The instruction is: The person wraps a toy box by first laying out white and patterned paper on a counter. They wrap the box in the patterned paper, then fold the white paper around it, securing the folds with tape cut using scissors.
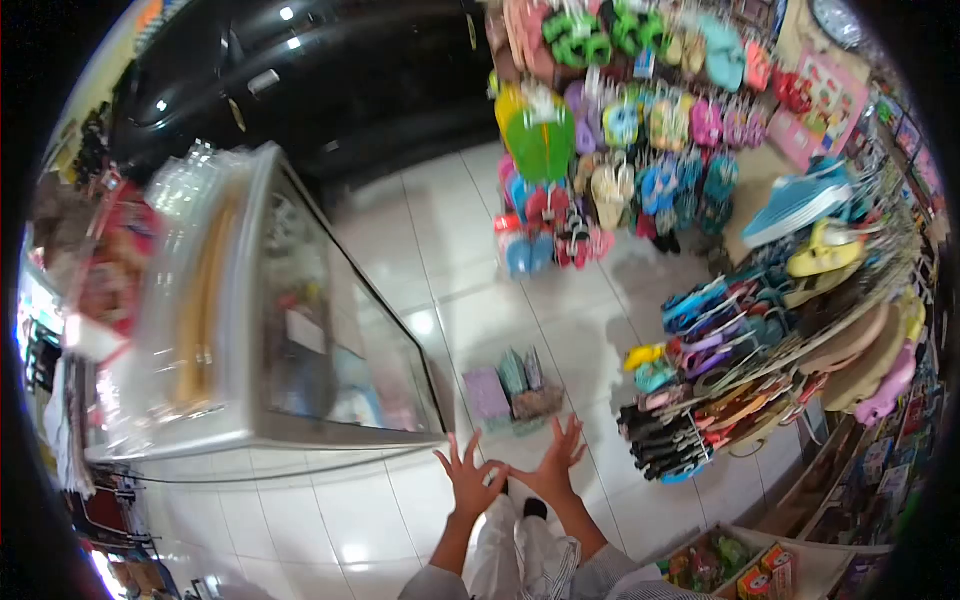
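Note:
My left hand (472,482) is held up over the floor with its fingers spread and nothing in it. Beside it my right hand (552,474) is spread too and also bare. Their thumb sides meet, or nearly meet, in front of my legs. Just beyond the fingertips, a small group of packets lies on the tiles: a purple packet (487,392), a greenish one (513,372) and a brownish one (539,403). What the packets contain is too blurred to tell. Neither hand appears to touch them.
A glass display case (300,330) stands at the left, plastic-wrapped goods on top. Racks of sandals (655,190) and more hanging footwear (760,350) fill the right. A black car-like surface (330,90) is at the back. A goods box (720,560) sits lower right.

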`<action>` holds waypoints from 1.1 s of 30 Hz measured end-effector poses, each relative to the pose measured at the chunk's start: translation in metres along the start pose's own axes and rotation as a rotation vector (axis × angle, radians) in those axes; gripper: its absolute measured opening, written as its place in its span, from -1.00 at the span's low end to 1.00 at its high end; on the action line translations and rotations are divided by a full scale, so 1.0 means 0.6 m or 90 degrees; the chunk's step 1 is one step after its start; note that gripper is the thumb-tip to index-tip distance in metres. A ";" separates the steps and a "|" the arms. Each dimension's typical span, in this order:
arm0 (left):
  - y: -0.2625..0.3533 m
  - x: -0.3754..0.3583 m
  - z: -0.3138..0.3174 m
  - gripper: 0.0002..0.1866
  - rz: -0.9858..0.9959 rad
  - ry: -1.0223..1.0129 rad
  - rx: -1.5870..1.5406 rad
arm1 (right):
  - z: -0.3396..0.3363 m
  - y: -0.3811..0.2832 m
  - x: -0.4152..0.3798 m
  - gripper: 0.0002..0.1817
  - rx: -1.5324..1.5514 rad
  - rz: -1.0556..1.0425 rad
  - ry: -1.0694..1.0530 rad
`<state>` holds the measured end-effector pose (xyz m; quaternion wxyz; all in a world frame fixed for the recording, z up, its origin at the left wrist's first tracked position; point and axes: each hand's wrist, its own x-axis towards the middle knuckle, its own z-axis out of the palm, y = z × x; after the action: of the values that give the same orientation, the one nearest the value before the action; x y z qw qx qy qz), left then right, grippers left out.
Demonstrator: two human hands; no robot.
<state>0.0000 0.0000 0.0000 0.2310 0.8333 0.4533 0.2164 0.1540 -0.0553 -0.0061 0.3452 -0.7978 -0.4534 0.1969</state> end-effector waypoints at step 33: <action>-0.418 -0.404 -1.058 -0.62 0.037 0.839 -0.007 | 0.215 -1.075 -0.280 -0.66 0.293 -0.676 -0.123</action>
<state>-0.6461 0.0335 0.3252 -0.0967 0.5369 0.4757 0.6900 -0.3920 0.0742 0.3763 0.5178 -0.3445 -0.7661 0.1619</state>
